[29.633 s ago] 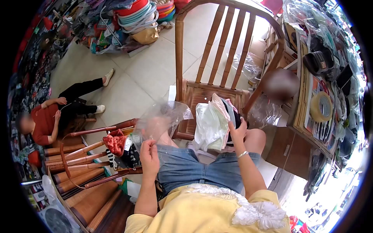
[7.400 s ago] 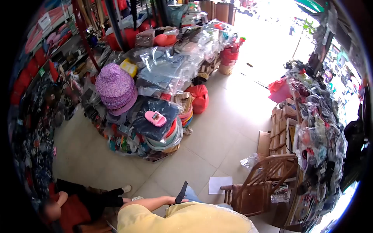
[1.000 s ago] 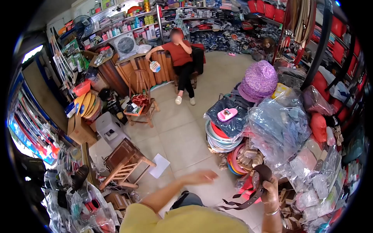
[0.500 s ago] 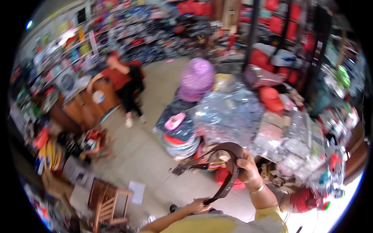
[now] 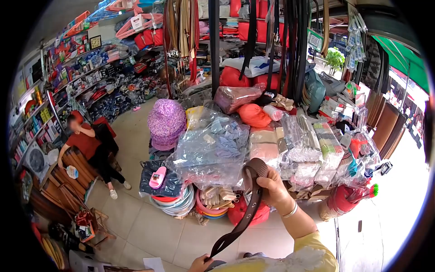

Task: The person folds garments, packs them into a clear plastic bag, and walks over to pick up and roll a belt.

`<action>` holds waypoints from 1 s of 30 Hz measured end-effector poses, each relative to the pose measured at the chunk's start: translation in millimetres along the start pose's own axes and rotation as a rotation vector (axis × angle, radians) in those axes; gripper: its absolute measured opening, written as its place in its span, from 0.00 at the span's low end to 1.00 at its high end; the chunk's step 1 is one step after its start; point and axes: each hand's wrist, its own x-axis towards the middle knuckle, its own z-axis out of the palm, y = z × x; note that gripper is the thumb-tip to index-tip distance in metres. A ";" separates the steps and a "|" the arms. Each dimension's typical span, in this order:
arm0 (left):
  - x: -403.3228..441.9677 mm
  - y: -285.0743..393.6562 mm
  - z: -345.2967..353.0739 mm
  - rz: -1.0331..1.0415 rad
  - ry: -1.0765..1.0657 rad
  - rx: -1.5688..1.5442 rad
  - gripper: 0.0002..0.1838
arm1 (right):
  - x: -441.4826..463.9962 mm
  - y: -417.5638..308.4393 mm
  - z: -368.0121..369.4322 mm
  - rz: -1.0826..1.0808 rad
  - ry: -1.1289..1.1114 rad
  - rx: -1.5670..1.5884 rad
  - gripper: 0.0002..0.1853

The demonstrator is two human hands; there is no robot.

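A dark brown belt [image 5: 246, 217] with punched holes hangs in a curve in front of me. My right hand [image 5: 273, 187], with a bracelet at the wrist, is closed on its upper part, where the strap bends over in a loop. Down at the bottom edge, my left hand [image 5: 200, 264] has its fingers closed at the belt's lower end; part of this hand is cut off by the frame. The buckle does not show. Behind the belt lies a clear plastic bag [image 5: 210, 145] of bluish packets on the piled goods.
Purple hats [image 5: 166, 122] are stacked left of the bag, near a pink slipper [image 5: 158, 177]. Wrapped bundles [image 5: 301, 138] cover the stand to the right. More belts [image 5: 181, 27] hang overhead. A seated person [image 5: 88, 145] in a red top is at left. Tiled floor [image 5: 154, 231] lies below.
My view has turned to the right and up, showing more of the hanging belts and the bright street side. The belt is now stretched longer downward, and its buckle has gone from sight.
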 end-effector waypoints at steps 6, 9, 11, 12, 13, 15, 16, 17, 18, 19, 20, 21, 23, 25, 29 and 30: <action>-17.1 27.8 -32.7 0.113 -0.134 0.151 0.11 | -3.7 -24.3 -1.7 0.066 0.145 -0.144 0.15; -28.6 27.4 -31.2 0.029 -0.103 0.059 0.12 | -0.6 -17.7 -21.5 0.106 0.136 -0.143 0.14; -32.2 43.1 -24.9 -0.009 -0.079 -0.040 0.13 | -2.2 -10.3 -21.6 0.158 0.138 -0.134 0.13; -30.8 59.1 -22.4 -0.008 -0.060 -0.104 0.13 | -0.4 -8.9 -15.4 0.188 0.138 -0.144 0.13; -27.0 80.0 -19.4 0.005 -0.043 -0.188 0.14 | 1.7 -3.7 -16.3 0.229 0.084 -0.209 0.12; -8.3 137.4 -18.7 0.104 -0.052 -0.357 0.15 | 1.4 11.0 -1.5 0.285 0.012 -0.265 0.15; 13.4 149.3 -22.3 0.212 -0.158 -0.391 0.23 | -0.7 13.2 16.7 0.306 -0.099 -0.307 0.17; 35.0 161.2 -26.0 0.315 -0.269 -0.433 0.32 | -1.8 29.5 15.2 0.321 -0.177 -0.390 0.18; 46.2 188.8 -26.7 0.326 -0.313 -0.603 0.38 | -5.1 45.0 16.5 0.350 -0.291 -0.460 0.21; 78.6 172.7 -11.9 0.313 -0.303 -0.625 0.34 | -8.4 60.5 17.8 0.370 -0.408 -0.530 0.24; 68.2 205.7 -22.5 0.320 -0.315 -0.786 0.28 | -13.7 62.9 33.6 0.446 -0.434 -0.499 0.25; 69.8 229.2 -21.4 0.241 -0.145 -0.711 0.23 | -14.4 66.0 35.6 0.389 -0.469 -0.669 0.25; 77.2 239.1 -19.3 0.168 -0.111 -0.835 0.20 | -12.9 70.6 32.2 0.365 -0.404 -0.690 0.26; 70.7 258.5 -30.6 0.169 -0.137 -0.941 0.20 | -9.4 65.4 24.1 0.356 -0.233 -0.553 0.26; 75.0 239.2 -61.3 0.158 0.023 -1.005 0.25 | 7.5 29.4 16.1 0.347 -0.117 -0.735 0.27; 77.6 235.8 -74.8 0.203 0.028 -1.057 0.23 | 12.1 20.7 19.1 0.369 -0.118 -0.756 0.27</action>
